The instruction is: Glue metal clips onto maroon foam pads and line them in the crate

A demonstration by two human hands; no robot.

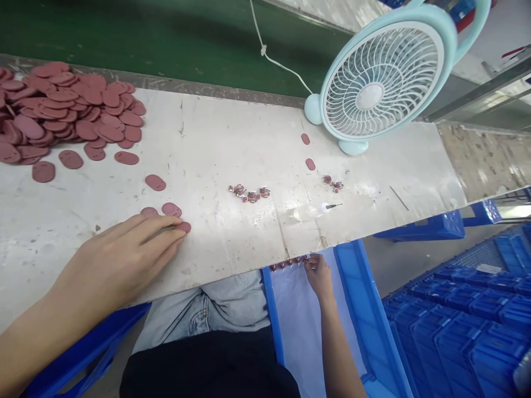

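Observation:
My left hand (133,249) rests low over the white tabletop, fingers together, with the fingertips on a flat reddish-brown oval piece (183,226); the thumb is hidden. Two more ovals, one of them a holed oval piece (171,209), lie just beyond these fingers. Lower right, my right hand (319,276) reaches into a blue crate (363,298) lined with white sheet. Its fingers are pinched on a small dark-brown piece (306,258) at the end of a row of similar small pieces (286,264), partly under the table edge.
A heap of reddish ovals (74,110) covers the table's back left. Small brown clusters (251,193) lie mid-table, with two more (334,183) farther right. Near them are a clear bottle with a dark thin tip (311,211) and a light-blue fan (381,83). Blue crates (468,309) stand at right.

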